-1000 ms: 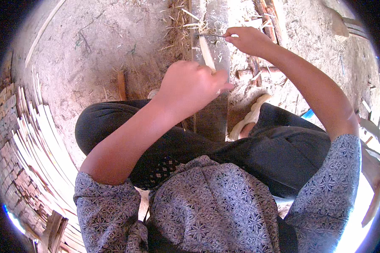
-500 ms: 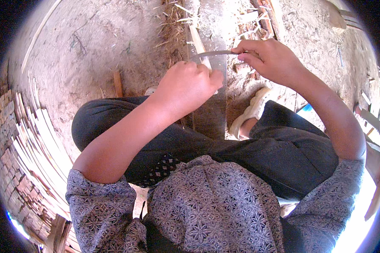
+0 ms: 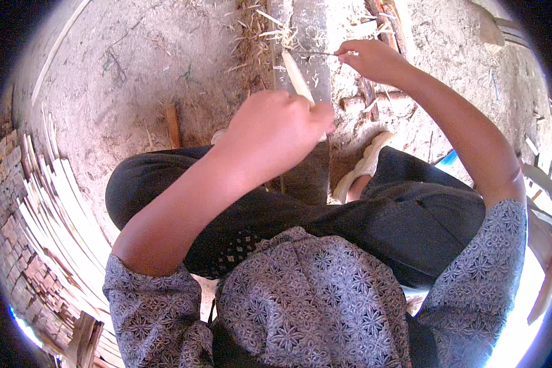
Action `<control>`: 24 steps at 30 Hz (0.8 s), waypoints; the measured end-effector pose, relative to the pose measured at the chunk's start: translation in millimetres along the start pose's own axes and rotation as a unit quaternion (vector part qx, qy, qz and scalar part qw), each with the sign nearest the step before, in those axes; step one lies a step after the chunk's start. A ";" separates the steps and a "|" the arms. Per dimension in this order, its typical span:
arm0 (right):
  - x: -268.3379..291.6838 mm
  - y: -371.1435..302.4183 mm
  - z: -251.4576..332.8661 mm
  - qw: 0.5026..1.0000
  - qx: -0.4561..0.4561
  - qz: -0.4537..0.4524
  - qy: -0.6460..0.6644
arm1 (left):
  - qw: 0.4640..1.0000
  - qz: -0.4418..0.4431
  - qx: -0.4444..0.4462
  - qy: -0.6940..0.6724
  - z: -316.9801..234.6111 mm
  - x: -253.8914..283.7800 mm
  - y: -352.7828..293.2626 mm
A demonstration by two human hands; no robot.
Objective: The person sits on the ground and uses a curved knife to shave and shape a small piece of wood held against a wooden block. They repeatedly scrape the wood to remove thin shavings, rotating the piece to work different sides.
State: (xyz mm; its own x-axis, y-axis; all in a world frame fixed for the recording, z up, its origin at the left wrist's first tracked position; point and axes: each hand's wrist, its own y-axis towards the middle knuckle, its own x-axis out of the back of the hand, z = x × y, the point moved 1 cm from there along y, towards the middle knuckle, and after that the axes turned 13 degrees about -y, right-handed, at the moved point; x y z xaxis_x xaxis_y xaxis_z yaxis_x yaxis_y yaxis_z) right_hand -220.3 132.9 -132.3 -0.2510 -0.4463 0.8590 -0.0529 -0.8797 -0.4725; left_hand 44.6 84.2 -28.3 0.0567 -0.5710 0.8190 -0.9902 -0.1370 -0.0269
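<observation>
My left hand is closed round the near end of a pale wooden stick. The stick slants forward over a dark wooden board that lies between my legs. Farther off, at right, my right hand pinches one end of a thin dark blade, a knife by its look; its handle is hidden in the fingers. The blade points left, near the stick's far tip, where curled shavings gather. Whether it touches the wood I cannot tell.
Pieces of wood and shavings litter the ground right of the board. At left stand a row of long pale strips and stacked short blocks. A small brown wood piece lies by my left knee. My light shoe rests right of the board.
My right hand and the blade have moved forward, away from me, along the stick to its far tip. My left hand has shifted slightly right, still gripping the stick.
</observation>
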 end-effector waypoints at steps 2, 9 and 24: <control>0.5 -10.1 -6.8 0.999 -0.005 0.002 0.033 | 1.000 0.000 -0.001 -0.013 -6.8 0.3 -3.1; 22.1 -51.5 -17.4 0.996 -0.020 -0.070 0.055 | 1.000 0.012 -0.004 -0.019 -6.3 -6.1 -1.3; 33.7 -55.4 -0.9 0.989 0.031 -0.065 0.128 | 0.997 -0.036 0.048 -0.046 4.6 -2.6 -6.9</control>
State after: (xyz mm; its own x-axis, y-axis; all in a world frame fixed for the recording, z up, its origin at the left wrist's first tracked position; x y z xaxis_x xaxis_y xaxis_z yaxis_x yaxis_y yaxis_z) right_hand -226.7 166.7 -77.3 -0.4821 -0.2801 0.8301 -0.0438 -0.9386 -0.3421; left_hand 51.8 82.9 -32.8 0.1431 -0.6274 0.7655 -0.9667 -0.2546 -0.0280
